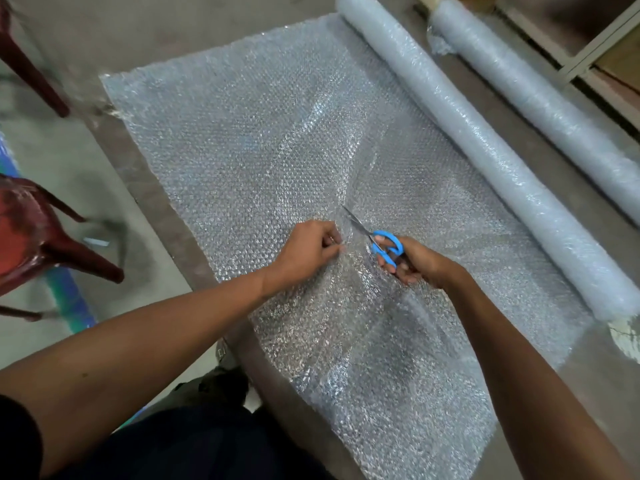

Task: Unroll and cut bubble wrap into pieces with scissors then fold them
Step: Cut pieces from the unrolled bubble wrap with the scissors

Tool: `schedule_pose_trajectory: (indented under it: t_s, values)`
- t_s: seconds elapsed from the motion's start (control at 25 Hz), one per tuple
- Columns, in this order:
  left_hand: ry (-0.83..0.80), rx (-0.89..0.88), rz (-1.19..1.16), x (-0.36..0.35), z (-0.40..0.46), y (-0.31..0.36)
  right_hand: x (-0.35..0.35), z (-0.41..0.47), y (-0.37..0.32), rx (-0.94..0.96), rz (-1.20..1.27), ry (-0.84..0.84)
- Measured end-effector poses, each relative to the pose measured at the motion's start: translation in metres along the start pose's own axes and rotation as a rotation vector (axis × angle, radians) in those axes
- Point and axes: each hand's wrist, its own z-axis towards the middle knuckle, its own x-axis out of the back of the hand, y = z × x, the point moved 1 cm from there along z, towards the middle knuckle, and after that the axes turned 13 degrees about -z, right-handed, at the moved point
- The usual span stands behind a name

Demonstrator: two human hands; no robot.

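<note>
Near: left hand (308, 249) pinching bubble wrap (259, 140) beside the cut; right hand (412, 261) gripping scissors (379, 242). Light, limp, slippery; best pinched taut just left of blades.

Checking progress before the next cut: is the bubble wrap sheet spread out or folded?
Spread out. The bubble wrap sheet lies flat on the floor, unrolled from the roll, rumpled only near the scissors.

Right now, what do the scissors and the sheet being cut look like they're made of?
Scissors: blades look like bare metal, grey and shiny; handles look like glossy blue plastic, gripped by the right hand. Bubble wrap sheet: thin clear plastic film, rows of small bubbles glinting, floor showing through. The left hand pinches it.
</note>
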Motion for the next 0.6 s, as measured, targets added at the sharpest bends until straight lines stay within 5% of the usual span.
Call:
schedule_pose_trajectory:
  t_s: [0.6]
  values:
    - [-0.052,0.123,-0.069,0.006,0.003,0.005,-0.005,0.015,-0.015,0.043,-0.06,0.029]
